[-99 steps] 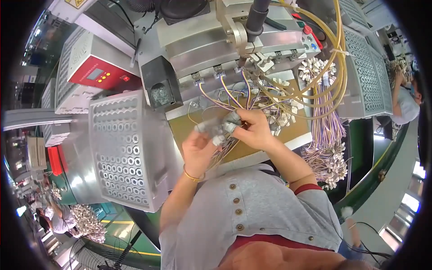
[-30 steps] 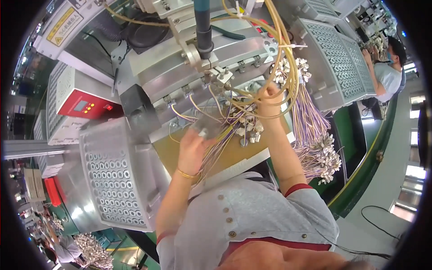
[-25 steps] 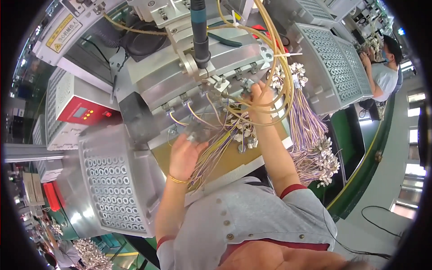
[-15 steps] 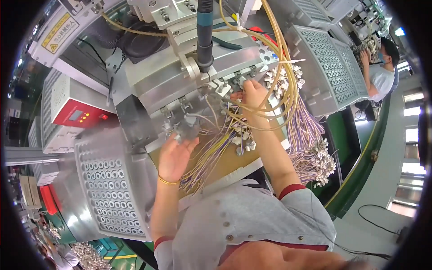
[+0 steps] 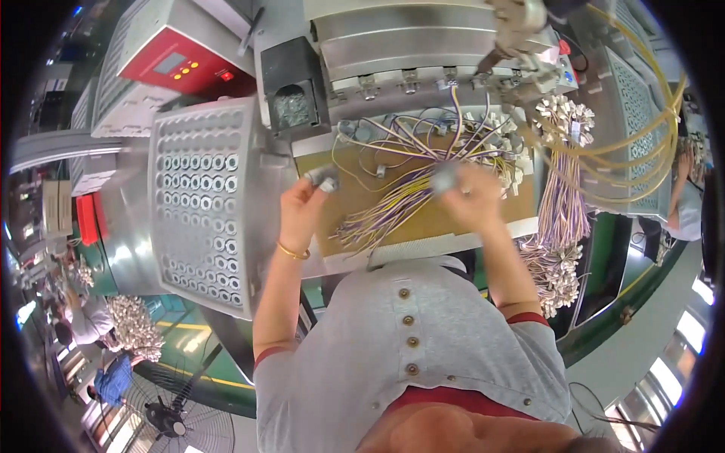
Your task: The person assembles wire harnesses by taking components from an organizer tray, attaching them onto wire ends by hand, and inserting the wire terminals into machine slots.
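Note:
My left hand (image 5: 296, 215) is closed, pinching small grey round parts (image 5: 325, 180) between thumb and fingers above the left side of a brown work mat (image 5: 430, 226). My right hand (image 5: 477, 198), smeared by motion, is closed around a grey round part (image 5: 444, 178) over the mat's middle. Under and beside it lies a bundle of purple, white and yellow wires (image 5: 389, 205), fanning out toward the machine. Several wire ends carry white connectors (image 5: 516, 160) or grey round pieces (image 5: 362, 132). Beyond the mat runs a metal machine (image 5: 408, 45) with a row of small clamps (image 5: 410, 81).
A tray of metal rings (image 5: 200, 181) stands to the left. Behind it are a red-fronted control box (image 5: 189, 64) and a black box (image 5: 294, 83) holding small bits. Wire bundles with white connectors (image 5: 563, 189) hang at right, near looping yellowish tubes (image 5: 619, 196) and another tray (image 5: 638, 113).
Both hands have come away from the machine's clamps and back over the mat, now with grey round parts in them. The view has swung, bringing the left tray and black box more into sight.

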`<state>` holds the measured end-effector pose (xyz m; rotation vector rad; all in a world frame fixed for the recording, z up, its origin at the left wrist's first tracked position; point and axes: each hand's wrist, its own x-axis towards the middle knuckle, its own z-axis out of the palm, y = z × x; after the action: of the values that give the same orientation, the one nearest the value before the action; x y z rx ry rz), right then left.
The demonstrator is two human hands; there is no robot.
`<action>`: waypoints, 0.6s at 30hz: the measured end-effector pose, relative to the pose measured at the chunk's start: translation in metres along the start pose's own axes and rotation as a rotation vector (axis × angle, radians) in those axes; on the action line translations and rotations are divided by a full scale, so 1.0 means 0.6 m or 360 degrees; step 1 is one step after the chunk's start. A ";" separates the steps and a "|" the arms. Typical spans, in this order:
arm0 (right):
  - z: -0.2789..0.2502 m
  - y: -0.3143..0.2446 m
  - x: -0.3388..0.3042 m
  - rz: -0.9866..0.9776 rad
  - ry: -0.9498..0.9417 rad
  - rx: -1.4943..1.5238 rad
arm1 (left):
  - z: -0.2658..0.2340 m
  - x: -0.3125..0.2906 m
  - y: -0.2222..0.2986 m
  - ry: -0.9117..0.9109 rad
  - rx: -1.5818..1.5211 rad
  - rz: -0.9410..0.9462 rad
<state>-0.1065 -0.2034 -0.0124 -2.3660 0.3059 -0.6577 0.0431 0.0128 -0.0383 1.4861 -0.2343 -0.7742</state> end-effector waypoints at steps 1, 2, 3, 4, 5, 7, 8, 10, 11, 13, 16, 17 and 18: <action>0.033 -0.020 0.002 -0.0185 -0.0270 0.0353 | -0.009 -0.008 -0.008 0.0012 0.0004 -0.0003; 0.066 -0.039 0.008 -0.0226 -0.0415 0.0371 | -0.016 -0.013 -0.014 -0.0010 0.0117 -0.0035; 0.088 -0.053 0.008 -0.0269 -0.0557 0.0378 | -0.020 -0.021 -0.017 -0.0037 0.0223 -0.0062; 0.104 -0.048 0.002 -0.0270 -0.0556 0.0372 | -0.023 -0.028 -0.017 -0.0040 0.0220 -0.0059; 0.123 -0.042 0.002 -0.0219 -0.0746 0.0421 | -0.027 -0.034 -0.016 -0.0028 0.0324 -0.0024; 0.130 -0.035 0.003 -0.0173 -0.0938 0.0463 | -0.031 -0.043 -0.017 -0.0014 0.0423 0.0017; 0.119 -0.043 0.015 0.0026 -0.1018 0.0501 | -0.036 -0.048 -0.020 0.0028 0.0459 0.0096; 0.096 -0.043 0.026 0.0345 -0.1066 0.0613 | -0.031 -0.054 -0.019 0.0064 0.0482 0.0186; 0.095 -0.038 0.021 0.0343 -0.1064 0.0604 | -0.023 -0.056 -0.007 -0.0013 0.0408 0.0161; 0.098 -0.025 0.009 0.0607 -0.0871 0.1144 | -0.010 -0.056 0.006 -0.0097 0.0329 0.0144; 0.085 -0.036 0.013 0.0615 -0.0890 0.1038 | -0.008 -0.056 0.003 -0.0318 0.0500 -0.0075; 0.080 -0.041 0.014 0.0583 -0.0879 0.0911 | -0.007 -0.056 0.007 -0.0322 0.0501 -0.0071; 0.079 -0.042 0.011 0.0581 -0.0874 0.0909 | -0.006 -0.056 0.015 -0.0247 0.0409 0.0017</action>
<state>-0.0746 -0.1612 -0.0249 -1.7793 0.2504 0.0880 0.0232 0.0347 -0.0195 1.6652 -0.4729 -0.8769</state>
